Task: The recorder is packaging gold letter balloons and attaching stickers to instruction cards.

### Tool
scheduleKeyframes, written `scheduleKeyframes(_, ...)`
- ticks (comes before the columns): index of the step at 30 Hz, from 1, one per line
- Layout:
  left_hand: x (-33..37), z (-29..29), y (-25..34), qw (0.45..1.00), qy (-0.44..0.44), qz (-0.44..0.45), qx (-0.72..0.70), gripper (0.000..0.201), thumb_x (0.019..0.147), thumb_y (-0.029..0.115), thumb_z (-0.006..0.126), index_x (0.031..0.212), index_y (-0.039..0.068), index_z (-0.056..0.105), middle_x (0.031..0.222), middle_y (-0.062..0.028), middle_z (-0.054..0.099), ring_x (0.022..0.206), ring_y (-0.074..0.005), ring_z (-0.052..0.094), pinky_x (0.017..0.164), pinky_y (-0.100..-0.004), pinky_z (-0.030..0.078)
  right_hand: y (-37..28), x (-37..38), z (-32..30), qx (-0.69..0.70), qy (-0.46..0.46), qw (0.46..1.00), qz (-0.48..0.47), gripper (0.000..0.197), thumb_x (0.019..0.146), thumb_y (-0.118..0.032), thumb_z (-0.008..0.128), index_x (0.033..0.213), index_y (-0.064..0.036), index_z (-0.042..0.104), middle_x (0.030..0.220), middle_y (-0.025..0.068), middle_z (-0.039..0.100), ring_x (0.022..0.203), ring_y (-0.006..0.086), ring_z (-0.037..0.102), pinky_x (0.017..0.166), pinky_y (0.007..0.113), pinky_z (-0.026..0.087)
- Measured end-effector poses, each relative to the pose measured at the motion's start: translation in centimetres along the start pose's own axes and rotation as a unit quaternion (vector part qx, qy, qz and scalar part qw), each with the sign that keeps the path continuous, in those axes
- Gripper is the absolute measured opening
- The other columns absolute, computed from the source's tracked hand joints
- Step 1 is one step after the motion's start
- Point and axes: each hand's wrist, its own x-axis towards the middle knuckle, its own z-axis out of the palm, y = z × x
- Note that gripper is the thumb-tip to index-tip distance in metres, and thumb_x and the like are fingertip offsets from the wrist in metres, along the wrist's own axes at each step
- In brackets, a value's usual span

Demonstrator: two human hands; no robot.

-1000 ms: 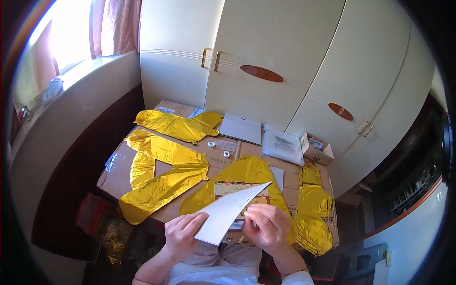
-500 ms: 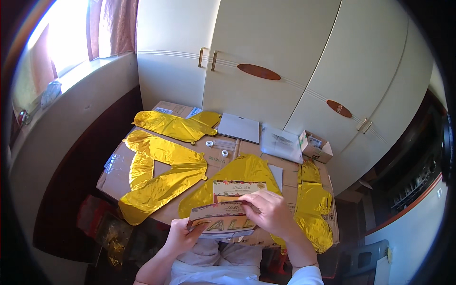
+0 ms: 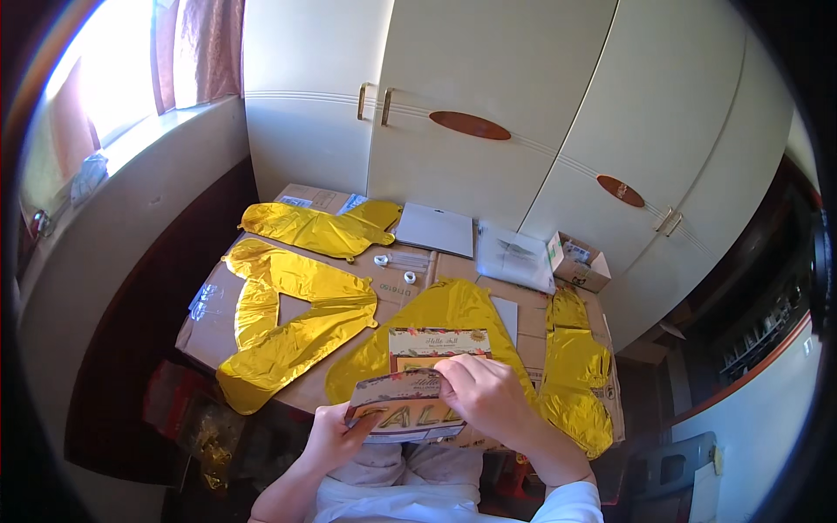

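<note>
My left hand (image 3: 336, 436) pinches the lower left edge of a printed card packet (image 3: 410, 415), pale with leaf decoration and a picture of gold letters. My right hand (image 3: 485, 394) is closed on its upper right edge; the fingertips are partly hidden. The packet bows slightly between both hands, tilted over my lap at the table's near edge. Just beyond it, a second printed card (image 3: 438, 340) of like design lies over a flat gold foil balloon (image 3: 453, 301). The near part of that balloon is hidden by my hands and the packet.
More flat gold foil balloons lie on the cardboard-covered table: an A-shaped one (image 3: 336, 305) at left, one (image 3: 318, 231) at the back and one (image 3: 577, 349) at right. White ribbon rolls (image 3: 410, 277), a grey-white board (image 3: 434, 234), a clear packet (image 3: 514, 257) and an open box (image 3: 580, 261) are farther back.
My right hand has shifted slightly and its fingers have closed down along the packet's upper right edge. The packet bends a little more. My view has moved slightly.
</note>
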Motion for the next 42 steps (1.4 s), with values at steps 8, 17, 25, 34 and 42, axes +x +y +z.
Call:
scheduleKeyframes(8,0.1,-1.1,0.3,0.998,-0.067,0.014,0.013,0.018,0.079,-0.003,0.062,0.097,-0.002,0.064,0.088,-0.0086,0.068,0.078,-0.0112,0.060,0.071,-0.0248,0.048,3.4,0.3,-1.5,0.527,-0.296,0.752,0.264,0.013,0.084,-0.008,0.057,0.095,-0.0012,0.060,0.090,0.0003,0.060,0.083,0.0058,0.052,0.072,0.021,0.044)
scheduleKeyframes(17,0.1,-1.7,-0.9,0.994,-0.100,0.020,-0.034,0.018,0.081,0.003,0.063,0.099,0.000,0.064,0.084,-0.0072,0.068,0.071,-0.0075,0.057,0.066,-0.0232,0.048,4.7,0.0,-0.6,0.683,-0.374,0.546,0.309,0.023,0.086,-0.010,0.059,0.107,-0.0012,0.057,0.095,0.0011,0.059,0.087,0.0066,0.054,0.075,0.020,0.044)
scheduleKeyframes(25,0.0,-1.8,-0.5,0.994,-0.097,0.026,-0.030,0.018,0.081,0.003,0.063,0.099,0.000,0.064,0.085,-0.0066,0.068,0.072,-0.0073,0.058,0.067,-0.0227,0.048,4.0,-1.2,1.1,0.772,-0.351,0.455,0.272,0.034,0.083,-0.007,0.061,0.114,-0.0028,0.049,0.099,0.0013,0.055,0.087,0.0060,0.053,0.075,0.018,0.044)
scheduleKeyframes(34,-0.4,-2.5,-1.4,0.985,-0.149,-0.021,-0.078,0.029,0.076,-0.006,0.064,0.104,-0.004,0.058,0.096,-0.0084,0.065,0.084,-0.0114,0.059,0.073,-0.0251,0.048,3.3,-0.4,0.6,0.744,-0.321,0.511,0.286,0.029,0.079,-0.004,0.060,0.107,-0.0004,0.054,0.095,0.0027,0.058,0.085,0.0080,0.055,0.077,0.020,0.045)
scheduleKeyframes(42,-0.6,-2.1,-2.6,0.978,-0.090,-0.006,-0.188,0.020,0.082,0.004,0.063,0.101,-0.003,0.062,0.086,-0.0018,0.065,0.072,-0.0074,0.056,0.067,-0.0221,0.047,3.7,-2.5,6.8,0.803,-0.254,0.437,0.317,0.029,0.078,-0.009,0.060,0.105,0.0008,0.056,0.095,0.0037,0.061,0.086,0.0092,0.057,0.078,0.023,0.046)
